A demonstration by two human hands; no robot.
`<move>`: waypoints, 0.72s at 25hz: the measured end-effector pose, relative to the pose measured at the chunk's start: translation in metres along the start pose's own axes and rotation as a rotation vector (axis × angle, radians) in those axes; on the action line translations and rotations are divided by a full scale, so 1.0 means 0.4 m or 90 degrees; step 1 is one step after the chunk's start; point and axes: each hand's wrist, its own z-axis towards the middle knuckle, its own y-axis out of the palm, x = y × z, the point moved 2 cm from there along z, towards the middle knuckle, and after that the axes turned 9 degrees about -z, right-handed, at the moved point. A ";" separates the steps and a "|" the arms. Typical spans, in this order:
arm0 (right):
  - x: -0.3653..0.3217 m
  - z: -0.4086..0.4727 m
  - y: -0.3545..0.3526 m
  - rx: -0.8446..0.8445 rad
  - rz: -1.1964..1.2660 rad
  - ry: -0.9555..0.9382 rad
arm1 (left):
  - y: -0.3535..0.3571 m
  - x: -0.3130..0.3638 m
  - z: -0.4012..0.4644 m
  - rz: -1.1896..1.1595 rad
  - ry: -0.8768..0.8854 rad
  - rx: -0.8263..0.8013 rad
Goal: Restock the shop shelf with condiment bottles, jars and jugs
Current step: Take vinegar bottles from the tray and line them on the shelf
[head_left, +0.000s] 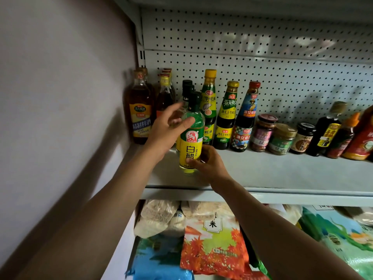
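A white vinegar bottle [191, 142] with a yellow-green label and dark cap stands upright near the front of the grey shelf [282, 174]. My right hand [207, 162] grips its base from the right. My left hand [169, 130] rests on its shoulder from the left, thumb across the green part. Two more dark-capped bottles [186, 87] of the same kind stand right behind it. Cooking wine bottles [140, 114] fill the shelf's left end.
To the right run oyster sauce bottles [226, 118], several jars [282, 138] and dark sauce bottles [327, 130] along the pegboard back [262, 57]. A wall [60, 98] closes the left side. Rice bags [212, 243] lie on the shelf below.
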 end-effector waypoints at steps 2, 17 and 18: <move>0.003 -0.006 -0.005 -0.008 0.002 0.000 | 0.009 0.024 0.006 0.057 -0.002 -0.014; 0.024 0.037 0.012 0.021 -0.055 -0.017 | 0.014 0.090 0.047 0.054 -0.186 -0.038; 0.026 0.039 0.013 0.021 -0.053 -0.018 | 0.014 0.090 0.048 0.054 -0.192 -0.040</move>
